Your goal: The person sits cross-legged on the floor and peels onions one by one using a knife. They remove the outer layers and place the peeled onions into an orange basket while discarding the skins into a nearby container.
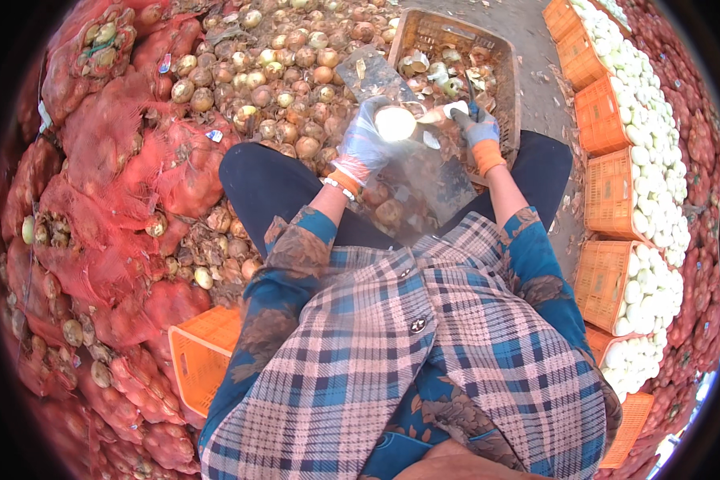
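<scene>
My left hand, in a glove with a clear plastic cover, grips a pale peeled onion. Over the near edge of the peel crate is my right hand, in a blue-grey glove with an orange cuff. It holds a knife whose dark blade points away from me. A strip of onion skin stretches between the onion and the right hand's fingers. Below the hands, part of the view is blurred. Loose onion skins lie inside the worn orange plastic crate.
Unpeeled onions cover the ground ahead and left. Red mesh sacks of onions are heaped on the left. An orange crate stands by my left side. Orange crates full of peeled onions line the right, before more red sacks.
</scene>
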A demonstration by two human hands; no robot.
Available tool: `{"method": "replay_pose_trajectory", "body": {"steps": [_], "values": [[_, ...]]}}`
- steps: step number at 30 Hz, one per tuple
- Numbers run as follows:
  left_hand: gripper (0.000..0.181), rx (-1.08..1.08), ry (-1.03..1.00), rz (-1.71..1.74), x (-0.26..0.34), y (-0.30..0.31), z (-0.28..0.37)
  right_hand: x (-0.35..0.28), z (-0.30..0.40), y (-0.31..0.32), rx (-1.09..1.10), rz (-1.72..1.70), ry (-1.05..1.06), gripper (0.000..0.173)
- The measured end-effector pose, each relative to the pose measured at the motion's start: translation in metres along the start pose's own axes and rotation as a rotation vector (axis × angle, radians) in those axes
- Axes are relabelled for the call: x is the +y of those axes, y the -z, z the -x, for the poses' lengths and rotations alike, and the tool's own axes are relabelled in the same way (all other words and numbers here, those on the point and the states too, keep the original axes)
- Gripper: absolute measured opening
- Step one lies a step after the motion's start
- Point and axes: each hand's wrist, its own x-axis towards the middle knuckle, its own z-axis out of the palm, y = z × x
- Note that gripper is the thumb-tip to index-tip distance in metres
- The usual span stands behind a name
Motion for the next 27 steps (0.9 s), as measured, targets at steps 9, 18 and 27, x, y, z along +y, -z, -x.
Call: {"method": "replay_pose_trajectory", "body": {"steps": [9, 18, 27], "values": [[0.1, -0.03, 0.004, -0.461, 0.011, 0.014, 0.003, 0.004, 0.044, 0.021, -0.235, -0.242, 0.109, 0.04], [0.112, 0.003, 0.182, -0.405, 0.001, 0.023, 0.014, -0.015, 0.119, -0.036, -0.407, 0.527, 0.549, 0.034], [0.092, 0.015, 0.237, -0.465, 0.013, 0.02, 0.012, -0.02, 0.123, -0.037, -0.43, 0.604, 0.531, 0.034]]}}
